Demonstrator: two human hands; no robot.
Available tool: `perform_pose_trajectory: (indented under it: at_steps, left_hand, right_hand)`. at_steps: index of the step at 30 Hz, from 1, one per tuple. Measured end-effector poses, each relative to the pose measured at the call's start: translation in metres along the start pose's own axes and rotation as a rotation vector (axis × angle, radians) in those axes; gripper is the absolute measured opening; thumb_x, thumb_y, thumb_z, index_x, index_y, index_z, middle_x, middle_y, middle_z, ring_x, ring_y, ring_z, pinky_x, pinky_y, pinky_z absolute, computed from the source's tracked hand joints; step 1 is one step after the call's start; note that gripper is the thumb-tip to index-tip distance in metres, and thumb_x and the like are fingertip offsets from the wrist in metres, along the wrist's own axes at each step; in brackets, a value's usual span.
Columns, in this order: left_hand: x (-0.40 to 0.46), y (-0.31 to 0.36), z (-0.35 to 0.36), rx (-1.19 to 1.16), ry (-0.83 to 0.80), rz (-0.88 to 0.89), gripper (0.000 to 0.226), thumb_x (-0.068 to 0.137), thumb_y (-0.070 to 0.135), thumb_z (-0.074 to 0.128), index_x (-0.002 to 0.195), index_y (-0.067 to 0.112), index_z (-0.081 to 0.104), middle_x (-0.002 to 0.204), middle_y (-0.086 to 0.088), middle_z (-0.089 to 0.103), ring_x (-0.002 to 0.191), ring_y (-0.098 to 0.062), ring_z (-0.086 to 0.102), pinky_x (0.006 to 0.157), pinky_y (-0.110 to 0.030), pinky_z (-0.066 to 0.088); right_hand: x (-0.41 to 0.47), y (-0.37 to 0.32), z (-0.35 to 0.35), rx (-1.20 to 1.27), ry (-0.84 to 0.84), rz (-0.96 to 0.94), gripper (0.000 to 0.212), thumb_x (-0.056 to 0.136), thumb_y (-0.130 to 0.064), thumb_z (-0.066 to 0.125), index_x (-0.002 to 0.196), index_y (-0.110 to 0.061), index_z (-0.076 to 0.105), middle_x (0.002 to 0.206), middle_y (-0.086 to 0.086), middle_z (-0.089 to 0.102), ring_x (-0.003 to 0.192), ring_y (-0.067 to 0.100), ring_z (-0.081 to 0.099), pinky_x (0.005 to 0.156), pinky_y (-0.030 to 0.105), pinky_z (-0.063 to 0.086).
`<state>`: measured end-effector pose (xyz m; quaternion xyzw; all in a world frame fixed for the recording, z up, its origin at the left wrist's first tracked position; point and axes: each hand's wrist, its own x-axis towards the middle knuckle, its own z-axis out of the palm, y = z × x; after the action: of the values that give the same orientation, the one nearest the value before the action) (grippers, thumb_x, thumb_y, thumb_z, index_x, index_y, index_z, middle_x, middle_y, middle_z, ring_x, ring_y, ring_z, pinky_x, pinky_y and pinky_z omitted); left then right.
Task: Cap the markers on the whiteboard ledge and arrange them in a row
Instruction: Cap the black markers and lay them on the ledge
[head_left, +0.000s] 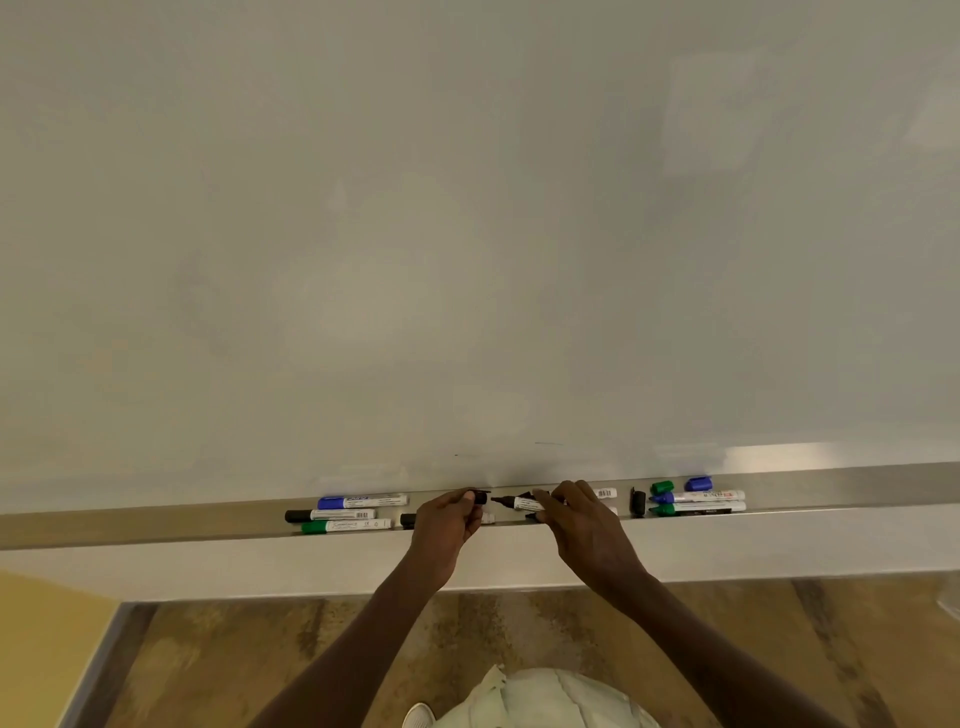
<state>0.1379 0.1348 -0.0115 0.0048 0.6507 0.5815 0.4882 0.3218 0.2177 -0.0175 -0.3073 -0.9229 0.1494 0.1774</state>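
Over the whiteboard ledge (156, 525), the left hand (451, 519) pinches a black cap (482, 497) while the right hand (576, 514) grips an uncapped black marker (522, 502), tip pointing at the cap, a small gap between. I'd keep both level, slide the cap straight on, and press until seated. Three capped markers (345, 515) lie left.

Dim, soft light — wide-angle bowing, slight blur.

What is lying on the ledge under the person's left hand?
Under the left hand lies a marker on the ledge: its black cap pokes out left, a white end right. The hand covers its middle.
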Motion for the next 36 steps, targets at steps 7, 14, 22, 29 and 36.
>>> perform_pose_trajectory:
  at_steps: [7,14,22,29,36]
  left_hand:
    - [-0.002,0.002,-0.001,0.033,-0.024,0.026,0.017,0.091,0.004,0.058,0.102,-0.001,0.069,0.09,-0.018,0.069,0.073,-0.019,0.062,0.073,-0.028,0.056]
    - [-0.006,0.004,0.001,0.044,-0.013,0.03,0.017,0.089,0.005,0.061,0.102,-0.003,0.069,0.089,-0.019,0.068,0.074,-0.021,0.063,0.076,-0.029,0.056]
    - [-0.014,0.007,0.011,0.07,0.047,0.155,0.015,0.088,0.013,0.065,0.093,0.001,0.074,0.084,-0.015,0.074,0.074,-0.023,0.067,0.073,-0.032,0.059]
    - [-0.018,0.029,0.008,0.169,0.02,0.251,0.018,0.089,0.013,0.064,0.097,0.0,0.074,0.091,-0.019,0.074,0.078,-0.025,0.069,0.079,-0.035,0.059]
    - [-0.015,0.031,-0.004,0.153,0.067,0.213,0.014,0.09,0.009,0.062,0.095,0.002,0.072,0.087,-0.016,0.072,0.071,-0.021,0.066,0.07,-0.027,0.059]
  right_hand:
    - [0.004,-0.009,-0.003,-0.027,-0.02,-0.033,0.031,0.085,-0.013,0.068,0.115,-0.012,0.062,0.092,0.007,0.063,0.079,0.019,0.056,0.049,0.028,0.051]
    - [0.005,-0.017,-0.002,-0.016,-0.008,-0.12,0.028,0.09,-0.019,0.063,0.116,-0.012,0.059,0.095,0.007,0.061,0.076,0.019,0.058,0.051,0.031,0.053]
    - [0.009,-0.031,0.003,0.053,0.045,-0.162,0.018,0.093,-0.016,0.058,0.108,-0.007,0.062,0.08,0.009,0.064,0.06,0.023,0.057,0.045,0.031,0.047]
    - [0.021,-0.06,-0.003,0.711,0.08,0.35,0.043,0.093,-0.028,0.059,0.058,-0.004,0.054,0.048,0.001,0.037,0.045,0.008,0.026,0.047,0.026,0.022]
    - [0.042,-0.055,-0.01,0.999,-0.192,0.591,0.029,0.088,-0.025,0.065,0.072,-0.001,0.072,0.056,0.007,0.058,0.038,0.012,0.036,0.038,0.02,0.028]
